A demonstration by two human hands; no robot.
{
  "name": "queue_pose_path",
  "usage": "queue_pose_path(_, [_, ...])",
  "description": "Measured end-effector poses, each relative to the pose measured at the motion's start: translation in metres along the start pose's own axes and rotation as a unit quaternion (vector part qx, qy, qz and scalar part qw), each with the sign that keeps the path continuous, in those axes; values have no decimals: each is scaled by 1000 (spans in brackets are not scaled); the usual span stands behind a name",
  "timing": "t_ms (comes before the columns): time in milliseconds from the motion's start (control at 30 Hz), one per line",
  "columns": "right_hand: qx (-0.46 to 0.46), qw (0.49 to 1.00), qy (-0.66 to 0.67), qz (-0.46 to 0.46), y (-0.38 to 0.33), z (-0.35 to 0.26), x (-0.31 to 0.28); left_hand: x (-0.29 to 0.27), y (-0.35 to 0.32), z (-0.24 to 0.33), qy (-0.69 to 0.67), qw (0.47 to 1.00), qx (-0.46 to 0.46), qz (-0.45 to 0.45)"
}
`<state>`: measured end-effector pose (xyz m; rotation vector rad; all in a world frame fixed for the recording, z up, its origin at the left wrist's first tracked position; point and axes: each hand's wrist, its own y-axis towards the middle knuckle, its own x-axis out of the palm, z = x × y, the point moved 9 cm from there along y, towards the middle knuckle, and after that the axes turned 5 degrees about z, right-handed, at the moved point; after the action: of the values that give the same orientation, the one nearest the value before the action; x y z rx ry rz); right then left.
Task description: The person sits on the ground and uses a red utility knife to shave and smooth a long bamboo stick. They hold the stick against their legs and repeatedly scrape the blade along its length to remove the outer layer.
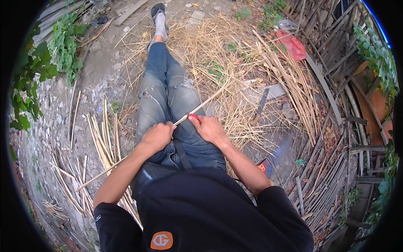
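Observation:
Over my lap a long, thin pale stick (210,98), which looks like split bamboo or cane, slants from lower left up to the right. My left hand (156,137) is closed around it above my thighs, and its tail end passes behind my left forearm. Close beside it, my right hand (209,128) grips a small tool with a red handle (194,117), pressed against the stick. The tool's blade is mostly hidden, so its exact kind cannot be made out. Torn blue jeans (168,98) lie beneath both hands, legs stretched forward and crossed at the ankles.
Loose sticks (103,140) lie at my left, and a longer bundle (296,92) at right. Straw-like shavings (205,44) cover the ground ahead. A knife (262,101), a handsaw (280,150) and a red plastic bag (291,45) rest at right, near a wooden fence (331,38).

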<state>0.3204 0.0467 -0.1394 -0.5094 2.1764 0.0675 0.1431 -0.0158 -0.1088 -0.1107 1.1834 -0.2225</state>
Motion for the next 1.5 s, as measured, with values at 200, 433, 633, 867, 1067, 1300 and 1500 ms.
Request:
queue_pose_path(200, [80, 994, 66, 22, 11, 44, 7, -55, -85, -22, 23, 997, -49, -57])
queue_pose_path(433, [70, 997, 46, -2, 31, 40, -5, -102, -158, -45, 71, 993, -76, -48])
queue_pose_path(633, [244, 951, -44, 183, 24, 311, -102, -151, -223, -94, 105, 989, -92, -46])
queue_pose_path(867, [216, 927, 21, 306, 4, 359, -198, -116, -173, -105, 49, 994, -87, 33])
queue_pose_path(1067, [160, 984, 61, 56, 39, 252, -113, -77, -102, -79, 23, 997, -57, 48])
queue_pose_path(1300, [131, 973, -164, 96, 23, 208, -95, -57, -91, -85, 11, 998, -52, 38])
queue_pose_path(1500, [191, 951, -79, 231, 24, 200, -102, -52, -96, -92, 8, 996, -73, 49])
